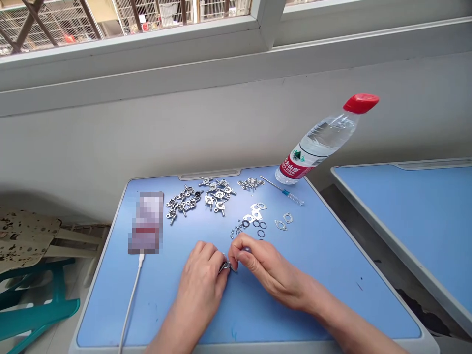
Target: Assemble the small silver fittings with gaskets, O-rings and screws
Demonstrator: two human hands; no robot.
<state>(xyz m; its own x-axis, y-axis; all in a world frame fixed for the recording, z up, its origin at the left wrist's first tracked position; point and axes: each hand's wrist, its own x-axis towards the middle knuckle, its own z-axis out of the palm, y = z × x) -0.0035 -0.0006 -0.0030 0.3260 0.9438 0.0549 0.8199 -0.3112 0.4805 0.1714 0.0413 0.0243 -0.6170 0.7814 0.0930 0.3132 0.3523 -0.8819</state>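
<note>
Both my hands meet near the middle of the blue desk (pixel 317 275). My left hand (pixel 202 275) is curled, its fingertips pinching a small silver metal part (pixel 225 266). My right hand (pixel 258 263) is closed too, fingers pressed onto the same part from the right. Just beyond my fingers lie loose flat metal plates and black rings (pixel 254 221). Farther back sit piles of assembled silver parts (pixel 201 195), with a smaller pile (pixel 250 183) to their right.
A phone (pixel 146 222) on a white charging cable (pixel 131 305) lies at the desk's left. A red-capped water bottle (pixel 320 142) stands at the back right, a thin blue-tipped tool (pixel 282 191) beside it. A second blue desk (pixel 416 216) is at right, a teal stool (pixel 37 305) at left.
</note>
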